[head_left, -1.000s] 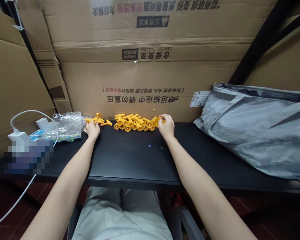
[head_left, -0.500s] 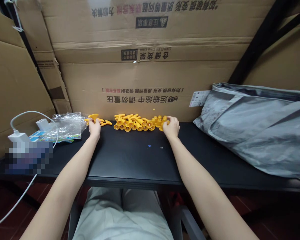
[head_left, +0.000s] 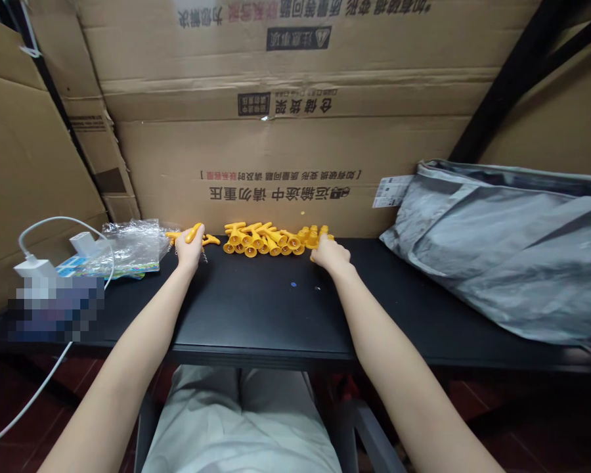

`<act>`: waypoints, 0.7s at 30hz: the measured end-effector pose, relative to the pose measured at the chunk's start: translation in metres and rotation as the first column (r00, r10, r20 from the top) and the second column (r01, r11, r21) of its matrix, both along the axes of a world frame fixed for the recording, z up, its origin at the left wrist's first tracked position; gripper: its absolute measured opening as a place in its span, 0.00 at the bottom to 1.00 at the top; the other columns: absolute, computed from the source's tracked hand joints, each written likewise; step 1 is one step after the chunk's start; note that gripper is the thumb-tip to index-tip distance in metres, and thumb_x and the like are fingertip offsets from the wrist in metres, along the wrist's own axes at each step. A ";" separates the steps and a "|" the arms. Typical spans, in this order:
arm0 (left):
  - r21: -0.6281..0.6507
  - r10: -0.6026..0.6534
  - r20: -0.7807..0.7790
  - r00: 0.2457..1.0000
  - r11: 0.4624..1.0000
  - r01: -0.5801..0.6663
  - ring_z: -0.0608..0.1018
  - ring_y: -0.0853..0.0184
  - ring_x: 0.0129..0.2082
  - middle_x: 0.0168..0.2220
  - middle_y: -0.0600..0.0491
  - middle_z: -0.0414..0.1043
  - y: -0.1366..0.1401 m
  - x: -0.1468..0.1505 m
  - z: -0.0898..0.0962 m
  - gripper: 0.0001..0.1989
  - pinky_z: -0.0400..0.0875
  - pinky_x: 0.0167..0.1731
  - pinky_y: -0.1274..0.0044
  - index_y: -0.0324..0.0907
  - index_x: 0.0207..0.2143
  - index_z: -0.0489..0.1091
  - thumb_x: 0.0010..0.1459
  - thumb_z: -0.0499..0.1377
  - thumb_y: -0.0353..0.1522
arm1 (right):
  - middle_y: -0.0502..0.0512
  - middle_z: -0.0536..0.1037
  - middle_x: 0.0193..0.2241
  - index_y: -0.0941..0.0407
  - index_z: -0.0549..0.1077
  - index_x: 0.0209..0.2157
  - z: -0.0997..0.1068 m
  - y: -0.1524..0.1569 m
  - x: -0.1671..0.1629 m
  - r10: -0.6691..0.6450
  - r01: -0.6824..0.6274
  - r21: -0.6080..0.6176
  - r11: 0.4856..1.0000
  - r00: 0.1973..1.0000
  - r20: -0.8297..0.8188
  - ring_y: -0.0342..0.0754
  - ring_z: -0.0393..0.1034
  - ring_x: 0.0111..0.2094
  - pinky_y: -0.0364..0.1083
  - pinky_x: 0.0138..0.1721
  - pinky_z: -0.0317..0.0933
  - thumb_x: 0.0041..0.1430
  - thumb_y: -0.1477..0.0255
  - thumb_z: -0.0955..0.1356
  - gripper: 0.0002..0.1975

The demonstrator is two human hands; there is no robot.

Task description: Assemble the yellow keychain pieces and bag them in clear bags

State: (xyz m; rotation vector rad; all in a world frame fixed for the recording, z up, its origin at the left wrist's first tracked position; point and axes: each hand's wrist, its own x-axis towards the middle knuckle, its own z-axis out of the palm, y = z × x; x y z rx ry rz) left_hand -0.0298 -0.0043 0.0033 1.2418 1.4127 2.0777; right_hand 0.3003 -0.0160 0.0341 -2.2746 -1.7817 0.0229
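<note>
My left hand (head_left: 189,249) is closed around an orange-yellow plastic handle (head_left: 193,232), whose rounded end shows above the fingers. More curved orange-yellow handles (head_left: 211,240) lie beside and behind it, with thin twisted metal bits showing below. On the right, my right hand (head_left: 333,253) is curled with its knuckles up, and a bit of yellow plastic shows under its fingertips. It touches the group of small yellow cup-shaped pieces (head_left: 313,235). Between the hands lies a row of yellow flared pieces (head_left: 261,242), stacked with their wide open ends facing me.
Clear plastic bags (head_left: 132,246) and a white charger with a cable (head_left: 37,268) lie at the left. A grey fabric bag (head_left: 482,243) fills the right side. Cardboard (head_left: 285,144) stands behind the black table (head_left: 261,322). A small blue dot (head_left: 293,284) is on the tabletop.
My left hand has turned, and the handle in it now points up. My right hand has moved slightly left and down, its fingers curling in further over the cup-shaped pieces.
</note>
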 end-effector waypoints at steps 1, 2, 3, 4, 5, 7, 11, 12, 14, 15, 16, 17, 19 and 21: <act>0.019 -0.002 -0.003 1.000 1.000 0.003 0.76 0.67 0.32 0.26 0.53 0.71 -0.001 0.002 0.001 0.11 0.71 0.37 0.75 0.40 0.25 0.70 0.48 0.62 0.39 | 0.72 0.72 0.49 0.64 0.63 0.55 0.004 -0.003 -0.002 0.012 -0.012 -0.018 1.000 1.000 -0.002 0.61 0.69 0.50 0.54 0.46 0.61 0.58 0.73 0.64 0.23; 0.032 -0.004 -0.004 1.000 0.999 0.004 0.76 0.68 0.32 0.28 0.53 0.72 -0.002 0.004 0.002 0.10 0.71 0.38 0.76 0.39 0.27 0.71 0.48 0.62 0.38 | 0.73 0.72 0.48 0.64 0.64 0.54 0.007 -0.005 -0.004 0.031 -0.031 -0.032 0.999 1.000 0.000 0.61 0.69 0.50 0.54 0.45 0.62 0.57 0.72 0.65 0.23; 0.039 -0.004 -0.006 1.000 0.999 0.005 0.76 0.68 0.33 0.29 0.53 0.73 -0.003 0.006 0.002 0.09 0.71 0.38 0.77 0.39 0.29 0.72 0.47 0.62 0.37 | 0.73 0.73 0.47 0.64 0.65 0.52 0.010 -0.006 -0.006 0.057 -0.057 -0.050 0.997 0.998 -0.002 0.61 0.70 0.49 0.53 0.44 0.63 0.57 0.71 0.66 0.22; 0.037 -0.007 -0.005 1.000 0.999 0.007 0.76 0.69 0.33 0.30 0.53 0.73 -0.004 0.008 0.002 0.10 0.70 0.38 0.77 0.39 0.31 0.73 0.47 0.62 0.35 | 0.72 0.74 0.44 0.64 0.66 0.50 0.011 -0.007 -0.007 0.091 -0.092 -0.080 0.992 0.996 -0.012 0.61 0.72 0.46 0.53 0.42 0.64 0.56 0.70 0.67 0.21; 0.029 -0.008 -0.005 1.000 1.000 0.009 0.76 0.69 0.33 0.30 0.53 0.73 -0.005 0.009 0.002 0.10 0.70 0.37 0.78 0.39 0.33 0.73 0.47 0.62 0.34 | 0.71 0.76 0.41 0.63 0.67 0.48 0.012 -0.008 -0.008 0.135 -0.139 -0.120 0.983 0.990 -0.035 0.60 0.74 0.42 0.53 0.40 0.65 0.56 0.69 0.67 0.19; -0.004 -0.023 -0.004 1.000 1.000 0.023 0.76 0.70 0.30 0.28 0.54 0.71 -0.007 0.011 0.003 0.11 0.70 0.34 0.79 0.39 0.35 0.73 0.46 0.61 0.33 | 0.64 0.77 0.32 0.61 0.69 0.42 0.010 -0.009 -0.011 0.246 -0.268 -0.197 0.943 0.961 -0.127 0.56 0.75 0.33 0.50 0.35 0.65 0.56 0.68 0.69 0.15; -0.105 -0.122 0.065 0.990 0.986 0.128 0.72 0.74 0.19 0.24 0.57 0.70 -0.012 0.015 0.007 0.18 0.66 0.22 0.82 0.38 0.42 0.71 0.47 0.60 0.32 | 0.51 0.75 0.24 0.57 0.67 0.34 -0.003 -0.009 -0.022 0.485 -0.541 -0.170 0.824 0.827 -0.283 0.46 0.70 0.24 0.43 0.28 0.62 0.53 0.70 0.70 0.09; -0.130 -0.150 0.090 0.985 0.978 0.160 0.70 0.76 0.16 0.24 0.57 0.70 -0.013 0.016 0.008 0.19 0.64 0.20 0.82 0.38 0.44 0.70 0.47 0.60 0.32 | 0.50 0.74 0.24 0.57 0.67 0.32 -0.007 -0.009 -0.026 0.529 -0.576 -0.123 0.808 0.802 -0.277 0.45 0.69 0.24 0.43 0.28 0.61 0.52 0.70 0.71 0.09; -0.172 -0.205 0.140 0.969 0.958 0.228 0.69 0.77 0.14 0.24 0.57 0.71 -0.015 0.017 0.011 0.20 0.62 0.17 0.83 0.38 0.46 0.69 0.48 0.60 0.31 | 0.50 0.73 0.25 0.56 0.67 0.29 -0.015 -0.008 -0.036 0.593 -0.610 -0.015 0.792 0.775 -0.218 0.45 0.68 0.26 0.43 0.28 0.60 0.49 0.68 0.72 0.11; -0.190 -0.232 0.168 0.958 0.946 0.262 0.70 0.76 0.14 0.25 0.56 0.71 -0.016 0.018 0.013 0.20 0.62 0.17 0.83 0.38 0.47 0.68 0.49 0.60 0.30 | 0.50 0.73 0.26 0.56 0.66 0.28 -0.019 -0.007 -0.040 0.620 -0.625 0.035 0.780 0.762 -0.188 0.46 0.68 0.28 0.43 0.28 0.60 0.48 0.67 0.72 0.12; -0.205 -0.260 0.197 0.945 0.932 0.299 0.72 0.75 0.15 0.25 0.56 0.72 -0.017 0.018 0.014 0.20 0.63 0.17 0.83 0.37 0.47 0.68 0.49 0.61 0.30 | 0.50 0.73 0.27 0.56 0.66 0.28 -0.022 -0.007 -0.045 0.639 -0.635 0.077 0.768 0.753 -0.160 0.46 0.68 0.29 0.43 0.29 0.60 0.48 0.67 0.72 0.12; -0.215 -0.290 0.225 0.930 0.916 0.338 0.73 0.74 0.16 0.25 0.55 0.72 -0.018 0.018 0.015 0.20 0.64 0.18 0.83 0.37 0.47 0.68 0.50 0.61 0.30 | 0.51 0.73 0.28 0.56 0.67 0.29 -0.025 -0.006 -0.049 0.653 -0.644 0.113 0.757 0.745 -0.136 0.47 0.68 0.30 0.43 0.29 0.60 0.48 0.68 0.72 0.11; -0.219 -0.345 0.276 0.897 0.886 0.408 0.75 0.72 0.18 0.26 0.54 0.73 -0.020 0.020 0.015 0.20 0.67 0.20 0.82 0.37 0.48 0.67 0.51 0.60 0.29 | 0.53 0.74 0.31 0.57 0.68 0.32 -0.029 -0.007 -0.056 0.677 -0.659 0.170 0.733 0.731 -0.085 0.48 0.69 0.32 0.44 0.32 0.61 0.49 0.73 0.71 0.09; -0.211 -0.381 0.319 0.868 0.864 0.457 0.76 0.73 0.19 0.25 0.55 0.74 -0.021 0.022 0.016 0.20 0.69 0.21 0.82 0.37 0.49 0.66 0.52 0.59 0.27 | 0.55 0.75 0.36 0.57 0.69 0.36 -0.031 -0.008 -0.061 0.700 -0.681 0.212 0.701 0.713 -0.027 0.49 0.70 0.36 0.45 0.36 0.62 0.50 0.78 0.69 0.10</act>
